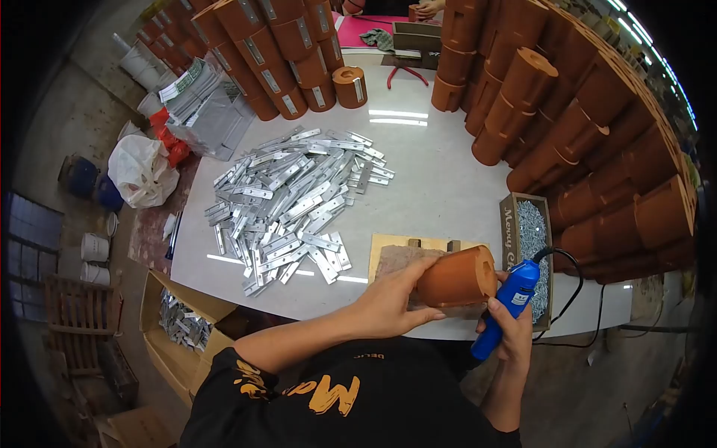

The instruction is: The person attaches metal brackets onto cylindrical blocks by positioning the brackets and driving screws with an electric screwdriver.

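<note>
My left hand grips a brown, clay-coloured cylinder from its left side. The cylinder lies tilted on its side, its hollowed end facing right. Fingers of my right hand wrap round a blue electric screwdriver, whose cord leaves its upper end; its lower tip is hidden or too dark to make out. The right thumb and fingertips are close to the cylinder's right end; whether they touch it I cannot tell. Beneath the cylinder is a wooden board with small blocks along its far edge.
A heap of metal strips covers the table's left half. Right of my hands stands a box of screws. Stacked brown cylinders line the right and far left. Red-handled pliers lie at the back. A cardboard box sits lower left.
</note>
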A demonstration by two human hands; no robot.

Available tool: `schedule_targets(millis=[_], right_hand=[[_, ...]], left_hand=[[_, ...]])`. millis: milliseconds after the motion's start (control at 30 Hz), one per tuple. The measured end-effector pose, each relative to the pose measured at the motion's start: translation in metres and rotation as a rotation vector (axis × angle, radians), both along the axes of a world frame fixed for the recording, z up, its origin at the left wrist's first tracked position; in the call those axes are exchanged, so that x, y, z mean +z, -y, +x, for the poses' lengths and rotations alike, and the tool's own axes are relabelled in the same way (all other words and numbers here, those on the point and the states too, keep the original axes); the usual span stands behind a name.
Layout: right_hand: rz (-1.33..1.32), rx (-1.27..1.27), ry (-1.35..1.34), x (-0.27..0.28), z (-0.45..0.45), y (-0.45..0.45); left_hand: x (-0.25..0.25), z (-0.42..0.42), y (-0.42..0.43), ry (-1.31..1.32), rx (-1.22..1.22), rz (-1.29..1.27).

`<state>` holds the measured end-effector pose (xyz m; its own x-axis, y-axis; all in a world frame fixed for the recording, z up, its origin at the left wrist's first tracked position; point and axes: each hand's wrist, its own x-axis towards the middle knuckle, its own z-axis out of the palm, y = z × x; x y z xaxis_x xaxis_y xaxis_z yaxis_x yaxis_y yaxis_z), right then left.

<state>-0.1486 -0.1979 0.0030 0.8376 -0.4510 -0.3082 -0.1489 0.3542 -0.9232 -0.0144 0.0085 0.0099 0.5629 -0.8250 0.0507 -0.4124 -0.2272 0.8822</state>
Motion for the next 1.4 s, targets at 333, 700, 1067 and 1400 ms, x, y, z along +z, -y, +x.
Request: schedule_targets(millis=[333, 700, 1067, 1400], right_hand=[[0.211, 0.062, -0.009, -0.011, 0.034, 0.002], [-0.027, 0.043, -0.149, -0.017, 0.033, -0.004], [-0.089, -0.129, -0.165, 0.005, -0.017, -0.005], [-0.113, -0.119, -0.17, -0.004, -0.019, 0.011]], left_hand=[[-0.016, -0.034, -0.018, 0.51, -0.02, -0.035], [-0.004, 0.147, 0.023, 0.333, 0.532, 0.277], [-0.045, 0.364, 0.105, 0.106, 1.411, 0.262], [-0.07, 0.398, 0.09, 0.19, 1.205, -0.102]])
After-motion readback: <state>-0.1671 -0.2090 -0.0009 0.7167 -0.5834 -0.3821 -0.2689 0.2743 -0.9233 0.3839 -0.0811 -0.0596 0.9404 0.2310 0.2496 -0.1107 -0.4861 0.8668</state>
